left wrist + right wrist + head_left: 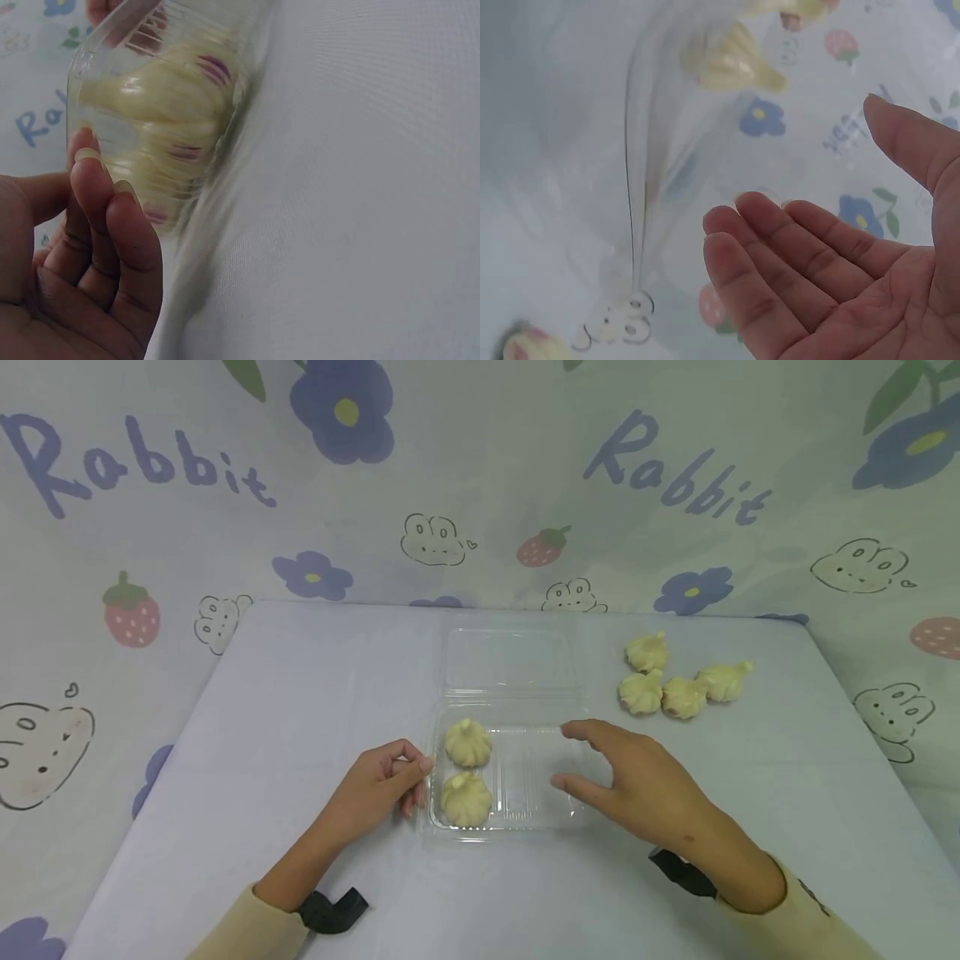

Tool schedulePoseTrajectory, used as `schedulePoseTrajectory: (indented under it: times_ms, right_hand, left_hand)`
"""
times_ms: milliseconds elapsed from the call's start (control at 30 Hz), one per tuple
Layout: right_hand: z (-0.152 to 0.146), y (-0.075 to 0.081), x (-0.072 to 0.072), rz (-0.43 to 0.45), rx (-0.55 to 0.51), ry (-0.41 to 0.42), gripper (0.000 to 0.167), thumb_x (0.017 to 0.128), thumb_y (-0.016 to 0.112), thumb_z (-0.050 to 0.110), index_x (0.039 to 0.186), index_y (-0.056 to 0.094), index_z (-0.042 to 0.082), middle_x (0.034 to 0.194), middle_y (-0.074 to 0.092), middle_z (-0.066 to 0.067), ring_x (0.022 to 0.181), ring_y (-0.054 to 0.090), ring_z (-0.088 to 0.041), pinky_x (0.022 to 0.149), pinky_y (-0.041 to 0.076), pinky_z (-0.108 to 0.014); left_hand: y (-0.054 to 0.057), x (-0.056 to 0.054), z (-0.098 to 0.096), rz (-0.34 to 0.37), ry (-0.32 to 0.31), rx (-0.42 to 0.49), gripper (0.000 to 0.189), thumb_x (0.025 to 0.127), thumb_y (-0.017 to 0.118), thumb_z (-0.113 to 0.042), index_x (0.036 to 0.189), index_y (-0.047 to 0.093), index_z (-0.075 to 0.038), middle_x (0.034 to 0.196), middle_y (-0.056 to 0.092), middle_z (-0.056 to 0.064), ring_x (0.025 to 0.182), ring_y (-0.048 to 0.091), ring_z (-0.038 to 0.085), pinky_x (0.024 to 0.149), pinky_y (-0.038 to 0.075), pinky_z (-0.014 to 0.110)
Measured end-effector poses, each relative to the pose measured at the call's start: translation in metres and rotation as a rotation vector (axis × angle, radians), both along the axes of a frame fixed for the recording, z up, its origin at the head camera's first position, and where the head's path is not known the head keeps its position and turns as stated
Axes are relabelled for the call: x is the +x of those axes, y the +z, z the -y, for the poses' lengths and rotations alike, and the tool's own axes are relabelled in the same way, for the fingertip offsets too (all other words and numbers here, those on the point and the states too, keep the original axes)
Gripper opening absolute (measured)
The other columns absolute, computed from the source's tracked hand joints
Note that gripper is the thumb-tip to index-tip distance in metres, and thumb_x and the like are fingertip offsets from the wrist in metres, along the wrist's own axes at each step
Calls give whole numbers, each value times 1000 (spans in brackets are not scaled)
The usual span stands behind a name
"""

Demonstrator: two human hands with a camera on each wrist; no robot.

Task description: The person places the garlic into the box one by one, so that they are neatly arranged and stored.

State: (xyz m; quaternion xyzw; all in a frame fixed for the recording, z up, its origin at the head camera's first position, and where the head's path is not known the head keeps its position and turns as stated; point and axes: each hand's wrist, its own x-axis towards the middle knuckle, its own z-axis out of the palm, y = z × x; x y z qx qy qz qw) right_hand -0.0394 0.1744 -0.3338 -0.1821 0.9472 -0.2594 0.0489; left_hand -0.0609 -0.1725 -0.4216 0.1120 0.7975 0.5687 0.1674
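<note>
Sleeve [251, 928], clear plastic box [528, 777], lobed garlic [467, 800]

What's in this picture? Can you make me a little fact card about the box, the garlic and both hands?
Container: clear plastic box, with its lid lying open at the far side
Inside: two garlic bulbs, one behind the other at the left end
Outside: four garlic bulbs grouped on the white table, farther back and to the right
Left hand: fingers bent at the box's left edge; I can't tell if they pinch it
Right hand: open at the box's right end, holding nothing
Backdrop: rabbits, strawberries, flowers
</note>
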Motion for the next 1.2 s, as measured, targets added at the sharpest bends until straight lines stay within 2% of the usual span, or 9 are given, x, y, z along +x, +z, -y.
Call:
schedulePoseTrajectory:
  times_ms: [233,367,567,733,867,1000,1200]
  right_hand:
    - [-31,19,-3,-83,5,-59,61,96,77,46,142,61,9,137,67,-8,114,68,-33,90,56,-55]
    - [-49,25,-8,-116,-1,-108,64,94,80,41,144,58,7,138,65,-14,114,68,-38,91,55,-59]
    - [-78,28,-26,-129,23,-165,68,95,80,37,146,53,2,143,61,-21,115,66,-46,93,50,-65]
    - [-101,26,-40,-89,72,-240,75,96,79,40,149,49,-3,145,55,-28,118,61,-54,94,48,-69]
    - [-115,22,-48,-43,105,-288,75,98,75,44,150,47,-2,147,54,-29,123,57,-55,94,46,-70]
    - [-126,16,-54,-22,113,-298,72,100,72,42,150,47,-3,145,54,-30,124,55,-55,93,46,-70]
    - [-140,4,-63,11,125,-313,72,100,71,42,149,46,-5,144,54,-34,125,54,-56,92,46,-70]
  left_hand:
    - [0,0,0,-7,-1,2,25,107,63,-30,98,62,-7,67,67,4,54,61,19,51,45,26]
    - [1,0,-1,-9,-3,14,24,107,63,-29,98,63,-7,67,67,4,54,61,19,51,46,27]
    - [1,0,0,-15,4,9,24,107,63,-29,97,62,-7,66,66,4,54,60,19,51,47,28]
    - [1,0,-1,-9,8,7,24,107,64,-29,97,62,-7,66,66,4,54,60,19,51,46,28]
    - [1,0,-1,-14,1,16,26,107,64,-27,96,62,-4,66,66,6,54,59,19,51,46,29]
    - [1,0,-1,-18,-4,18,26,107,64,-26,96,61,-2,66,65,6,54,59,20,51,46,29]
    - [1,0,-1,1,4,10,24,107,64,-28,97,62,-6,66,66,5,54,60,19,51,46,28]
